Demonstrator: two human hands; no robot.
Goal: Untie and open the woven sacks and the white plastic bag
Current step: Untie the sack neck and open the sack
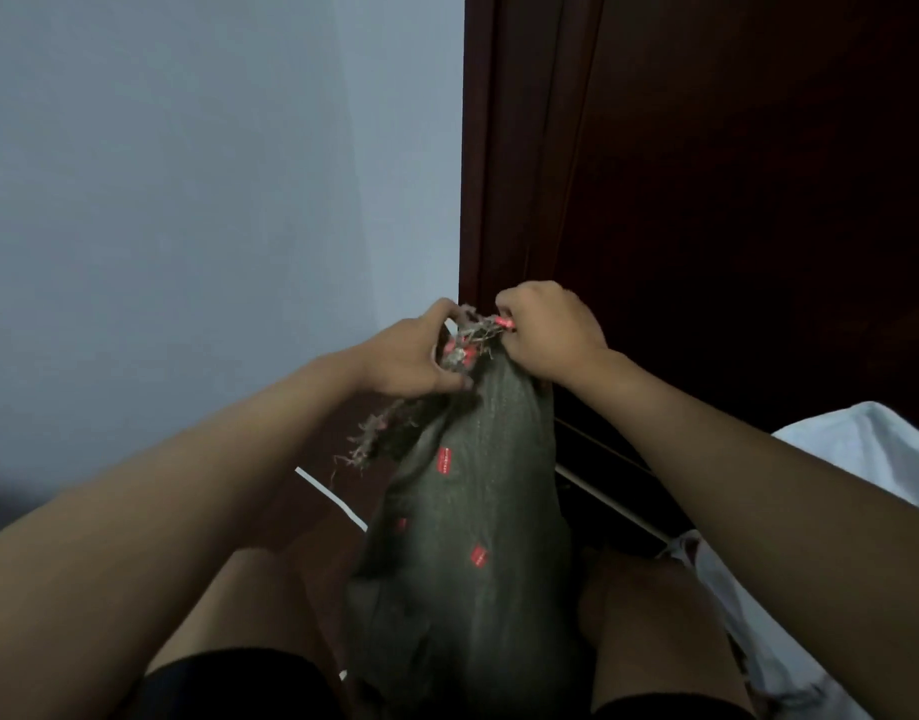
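Centrally, a dark grey-green woven sack (473, 537) stands upright between the person's knees, running from the bottom middle of the frame up to its gathered neck (473, 337) just above centre. Its cloth looks soft and limp, creasing in long folds rather than holding a shape, and the body appears only partly filled, so it should be fairly light and apt to slump if let go. Small red labels dot its face. A frayed, ragged edge (379, 433) hangs to the left below the neck; loose threads there would likely tear, so the firmer bunched neck is the better place to take hold.

At the lower right edge of the frame lies a white plastic bag (857, 444), apart from both hands and untouched; whether it is tied cannot be told.

Left of the neck, the left hand (410, 361) has its fingers curled round the bunched cloth, thumb pressed across the lower side, steadying it.

Right of the neck, the right hand (550, 335) is closed in a near fist, fingertips pinching the frayed top, seemingly at a knot or tie that is too tangled to make out.

Behind, a pale wall fills the upper left and a dark wooden door the upper right.
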